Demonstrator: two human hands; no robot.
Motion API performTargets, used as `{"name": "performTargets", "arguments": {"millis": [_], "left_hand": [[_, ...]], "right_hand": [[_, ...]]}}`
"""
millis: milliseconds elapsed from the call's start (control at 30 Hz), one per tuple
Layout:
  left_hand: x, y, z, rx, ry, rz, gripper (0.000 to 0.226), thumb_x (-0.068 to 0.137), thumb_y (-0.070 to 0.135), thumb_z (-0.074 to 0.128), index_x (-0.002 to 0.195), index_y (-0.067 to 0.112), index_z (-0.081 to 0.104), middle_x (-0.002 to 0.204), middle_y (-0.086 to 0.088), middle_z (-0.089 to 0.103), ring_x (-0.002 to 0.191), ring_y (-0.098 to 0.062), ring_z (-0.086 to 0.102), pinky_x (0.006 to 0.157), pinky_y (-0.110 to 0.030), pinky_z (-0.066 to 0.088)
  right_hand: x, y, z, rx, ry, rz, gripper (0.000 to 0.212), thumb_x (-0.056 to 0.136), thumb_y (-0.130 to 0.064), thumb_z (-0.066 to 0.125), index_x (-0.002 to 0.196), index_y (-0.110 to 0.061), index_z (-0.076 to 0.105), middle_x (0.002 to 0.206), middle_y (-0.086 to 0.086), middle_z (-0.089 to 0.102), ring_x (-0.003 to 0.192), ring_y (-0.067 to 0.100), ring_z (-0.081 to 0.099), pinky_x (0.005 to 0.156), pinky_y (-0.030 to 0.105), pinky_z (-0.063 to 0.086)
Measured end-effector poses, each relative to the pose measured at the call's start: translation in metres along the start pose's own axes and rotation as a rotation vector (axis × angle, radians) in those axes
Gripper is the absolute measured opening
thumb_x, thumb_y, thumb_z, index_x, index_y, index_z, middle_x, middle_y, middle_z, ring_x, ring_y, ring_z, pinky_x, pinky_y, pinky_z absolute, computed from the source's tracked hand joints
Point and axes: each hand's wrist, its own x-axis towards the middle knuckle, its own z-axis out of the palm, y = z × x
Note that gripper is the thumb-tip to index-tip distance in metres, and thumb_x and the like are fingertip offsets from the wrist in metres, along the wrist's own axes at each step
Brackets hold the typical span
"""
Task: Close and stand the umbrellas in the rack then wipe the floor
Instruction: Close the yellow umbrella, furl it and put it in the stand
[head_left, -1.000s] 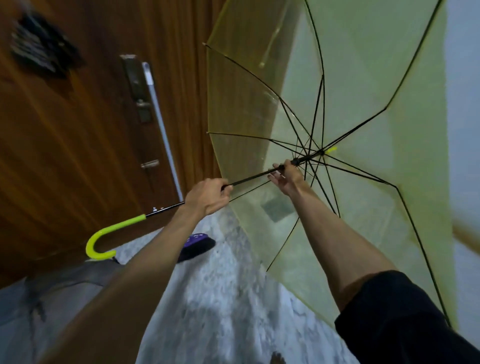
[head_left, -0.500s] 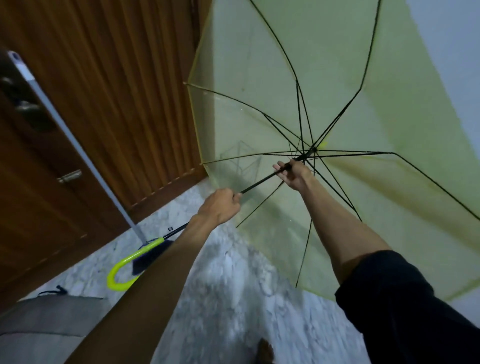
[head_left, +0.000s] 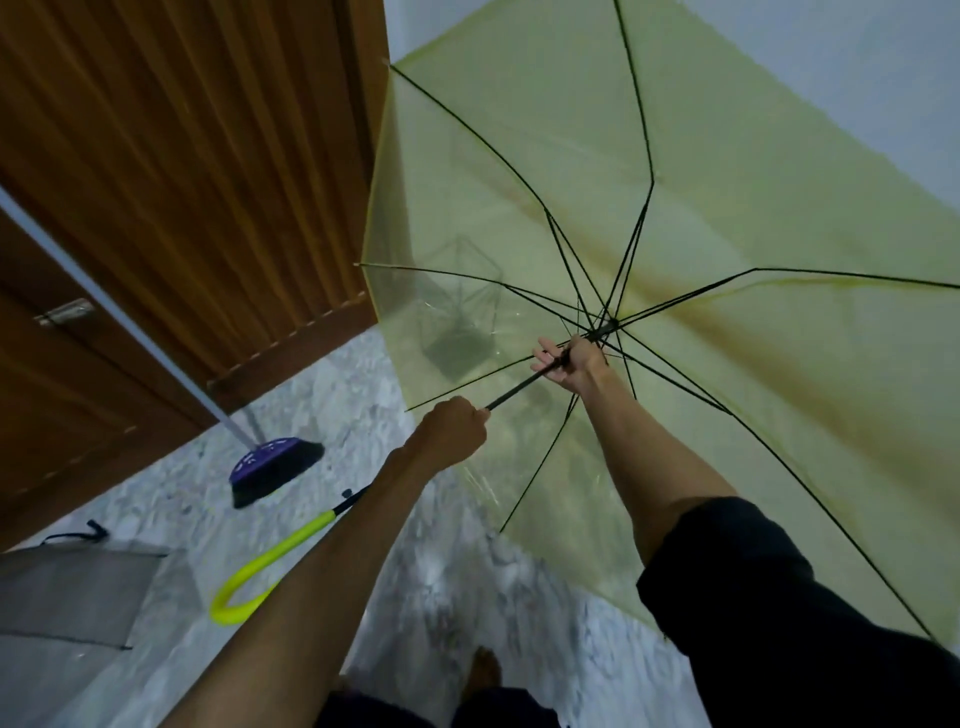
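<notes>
Yellow-green umbrella (head_left: 675, 234) is fully open and held sideways. Its canopy fills 12–4 o'clock, rim just beside the wooden door (head_left: 182, 156) at 10. The marble floor (head_left: 322, 395) is free at 6–7. The wire rack (head_left: 460, 317) shows through the canopy near 12, and a broom (head_left: 275, 465) is at 8. Left grip (head_left: 449, 431) is fisted round the shaft (head_left: 519, 387). Right grip (head_left: 571, 364) is loosely curled on the shaft below the runner (head_left: 605, 328). Step is closing. Next, likely slide the runner down, keeping the rim off the door.
</notes>
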Motion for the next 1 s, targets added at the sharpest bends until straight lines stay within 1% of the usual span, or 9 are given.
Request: {"name": "performTargets", "arguments": {"millis": [100,167,200,267,433,533,667,867,1000], "left_hand": [[0.016,0.003,0.014,-0.054,-0.023,-0.068,0.048,0.101,0.028,0.045,0.058,0.005,0.042,0.080,-0.030,0.059,0.097,-0.044,0.061,0.069,-0.037,0.047],[0.025,0.010,0.023,-0.102,-0.047,-0.097,0.047,0.100,0.026,0.046,0.078,-0.014,0.055,0.096,-0.038,0.060,0.100,-0.047,0.060,0.077,-0.044,0.050],[0.029,0.014,0.027,-0.115,-0.056,-0.106,0.048,0.100,0.026,0.047,0.092,-0.021,0.056,0.104,-0.039,0.059,0.101,-0.047,0.060,0.080,-0.045,0.050],[0.037,0.019,0.035,-0.104,-0.067,-0.127,0.047,0.100,0.027,0.047,0.103,-0.019,0.056,0.108,-0.035,0.062,0.102,-0.043,0.061,0.082,-0.042,0.050],[0.056,0.034,0.050,-0.105,-0.086,-0.128,0.036,0.099,0.023,0.047,0.112,-0.009,0.058,0.117,-0.023,0.063,0.109,-0.037,0.058,0.087,-0.037,0.047],[0.071,0.036,0.050,-0.095,-0.113,-0.116,0.034,0.098,0.022,0.048,0.115,-0.007,0.058,0.115,-0.024,0.063,0.109,-0.039,0.059,0.086,-0.040,0.049],[0.077,0.032,0.056,-0.076,-0.187,-0.128,0.040,0.099,0.026,0.047,0.116,-0.009,0.056,0.115,-0.029,0.062,0.104,-0.041,0.061,0.081,-0.042,0.051],[0.075,0.023,0.045,-0.104,-0.281,-0.112,0.033,0.099,0.017,0.044,0.121,-0.006,0.054,0.119,-0.024,0.061,0.105,-0.037,0.061,0.072,-0.037,0.049],[0.068,-0.003,0.002,-0.134,-0.389,-0.137,0.027,0.101,0.020,0.040,0.098,-0.001,0.058,0.090,-0.018,0.064,0.056,-0.018,0.054,0.048,-0.022,0.037]], "right_hand": [[0.013,0.004,-0.009,0.035,-0.034,0.047,0.048,0.106,-0.028,0.011,0.125,-0.008,0.050,0.061,0.010,0.051,0.057,0.017,0.043,0.062,0.029,0.041],[0.020,0.013,-0.012,0.067,-0.071,0.069,0.051,0.107,-0.030,0.011,0.120,0.003,0.048,0.115,0.016,0.069,0.113,0.024,0.060,0.098,0.035,0.046],[0.023,0.018,-0.011,0.084,-0.092,0.078,0.054,0.108,-0.031,0.011,0.127,0.008,0.043,0.140,0.015,0.053,0.136,0.027,0.043,0.112,0.041,0.035],[0.020,0.028,-0.007,0.085,-0.107,0.086,0.052,0.108,-0.028,0.011,0.141,0.007,0.027,0.149,0.019,0.040,0.142,0.032,0.034,0.114,0.049,0.029],[0.019,0.043,-0.006,0.066,-0.075,0.078,0.030,0.106,-0.015,0.017,0.094,-0.006,0.042,0.115,0.020,0.060,0.124,0.036,0.054,0.088,0.051,0.047],[0.023,0.054,-0.009,0.141,-0.055,0.079,0.030,0.107,-0.017,0.021,0.087,-0.005,0.041,0.097,0.019,0.058,0.096,0.033,0.060,0.086,0.042,0.047],[0.027,0.058,-0.012,0.189,0.038,0.059,0.037,0.105,-0.014,0.024,0.068,-0.017,0.028,0.042,-0.001,0.031,0.037,0.011,0.028,0.043,0.023,0.026],[0.035,0.066,0.015,0.156,0.308,-0.050,0.034,0.103,-0.014,0.031,0.069,-0.017,0.031,0.059,0.001,0.026,0.027,0.007,0.023,0.031,0.013,0.019],[0.045,0.067,0.038,0.082,0.358,-0.080,0.034,0.103,-0.016,0.026,0.069,-0.016,0.034,0.060,0.000,0.025,0.024,0.007,0.022,0.030,0.013,0.015]]}}
